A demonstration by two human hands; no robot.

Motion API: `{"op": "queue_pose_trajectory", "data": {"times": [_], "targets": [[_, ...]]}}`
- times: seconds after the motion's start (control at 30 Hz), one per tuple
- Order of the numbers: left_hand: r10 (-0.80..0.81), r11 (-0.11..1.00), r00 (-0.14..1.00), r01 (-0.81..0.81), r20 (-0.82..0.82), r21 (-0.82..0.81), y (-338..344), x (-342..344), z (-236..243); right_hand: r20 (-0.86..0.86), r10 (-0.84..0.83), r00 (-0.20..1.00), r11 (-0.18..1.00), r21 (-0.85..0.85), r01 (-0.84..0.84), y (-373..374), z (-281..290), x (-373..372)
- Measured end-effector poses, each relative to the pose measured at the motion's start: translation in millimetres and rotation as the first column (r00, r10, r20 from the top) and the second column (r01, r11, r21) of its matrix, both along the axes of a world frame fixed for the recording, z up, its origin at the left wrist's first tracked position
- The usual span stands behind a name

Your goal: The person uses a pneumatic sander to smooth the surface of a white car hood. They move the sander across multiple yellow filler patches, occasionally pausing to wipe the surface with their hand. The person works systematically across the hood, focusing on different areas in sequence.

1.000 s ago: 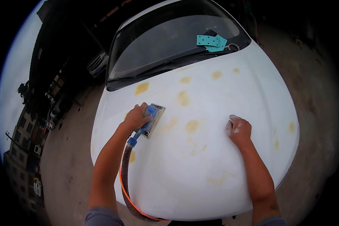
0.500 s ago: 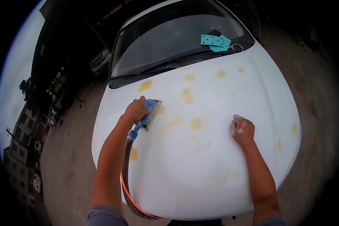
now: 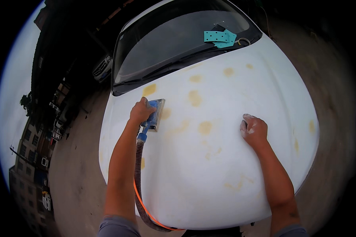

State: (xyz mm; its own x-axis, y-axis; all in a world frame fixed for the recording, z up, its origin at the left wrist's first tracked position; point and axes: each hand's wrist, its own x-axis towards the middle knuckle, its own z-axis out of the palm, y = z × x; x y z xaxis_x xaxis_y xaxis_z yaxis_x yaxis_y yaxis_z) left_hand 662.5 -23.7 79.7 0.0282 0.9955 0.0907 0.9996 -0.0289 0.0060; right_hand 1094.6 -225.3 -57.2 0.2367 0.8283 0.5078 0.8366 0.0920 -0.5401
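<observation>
My left hand (image 3: 140,111) is wrapped round a blue rectangular sander (image 3: 151,113), whose flat pad rests on the white car hood (image 3: 174,170). A ribbed dark hose (image 3: 139,158) runs from the sander's rear down the hood's left part, beside an orange air line (image 3: 140,197). Yellowish patches mark the hood; one yellow patch (image 3: 149,90) lies just beyond the sander, another at its right edge. Over the hood's right half, my right hand (image 3: 254,129) is closed, its fingers whitened with dust. Whatever it may hold is hidden by the curled fingers.
Perforated turquoise sanding sheets (image 3: 217,37) and a roll of tape (image 3: 244,41) lie at the base of the windshield (image 3: 166,43). Black wipers (image 3: 162,73) border the hood's far edge. Another vehicle (image 3: 102,68) stands at the far left, on grey ground.
The view has shifted slightly. The sander, still in my left hand, appears a little farther up the hood, and its hose has straightened. My right hand stays closed in nearly the same place.
</observation>
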Motion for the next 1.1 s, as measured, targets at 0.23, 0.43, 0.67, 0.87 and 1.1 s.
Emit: {"op": "queue_pose_trajectory", "data": {"times": [0.23,0.43,0.67,0.87,1.1], "targets": [[-0.056,0.998,0.998,0.055,0.038,0.019,-17,38,18,0.026,-0.015,1.000,0.999,0.051,0.014,-32,12,-13],[-0.129,0.991,0.991,0.127,0.037,0.046,-35,67,37,-0.018,-0.011,1.000,1.000,-0.022,0.011,-57,34,-21],[-0.030,0.999,0.997,0.027,0.065,0.037,12,18,16,-0.084,0.050,0.995,0.999,0.024,-0.048,-36,0,5],[-0.106,0.992,0.992,0.101,0.062,0.080,18,22,2,-0.080,0.056,0.995,0.991,-0.118,-0.065,-35,10,8],[-0.134,0.991,0.988,0.132,0.073,0.019,2,96,9,-0.064,0.040,0.997,0.997,-0.058,-0.043,-30,2,13]]}}
